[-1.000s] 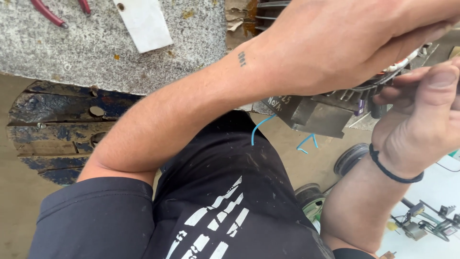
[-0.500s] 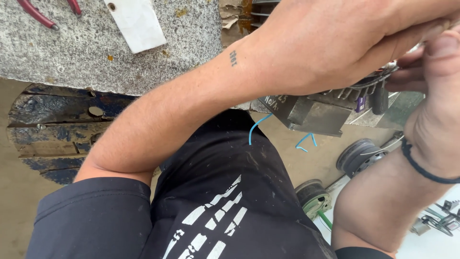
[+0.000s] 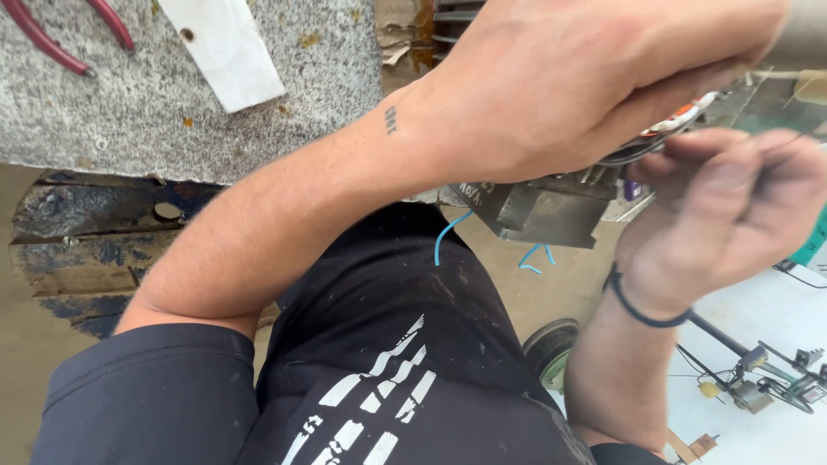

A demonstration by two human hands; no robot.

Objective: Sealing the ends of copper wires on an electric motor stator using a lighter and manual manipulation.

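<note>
We find the left hand (image 3: 594,82) closed over the top of a grey metal unit (image 3: 543,207) that sits at the near edge of the speckled stone counter (image 3: 129,129), overhanging it; what lies under the palm is hidden. The right hand (image 3: 732,207) is drawn narrow just beside the unit's right end, fingertips pinched together; it appears to pinch a thin wire, though blur prevents us from confirming this. Blue wires (image 3: 448,237) hang from the unit's underside, above the lap.

We judge the unit heavy and rigid, with a finned or ribbed body; hold is best taken on the squared casing, where the flat faces give purchase; the edges look sharp. The wires are light, springy and easily kinked or pulled loose; these should be gripped close to their root, not at the free ends.

At the far left corner of the counter lie red-handled pliers (image 3: 52,43); beside them, a white strip (image 3: 224,47) with a hole.
</note>
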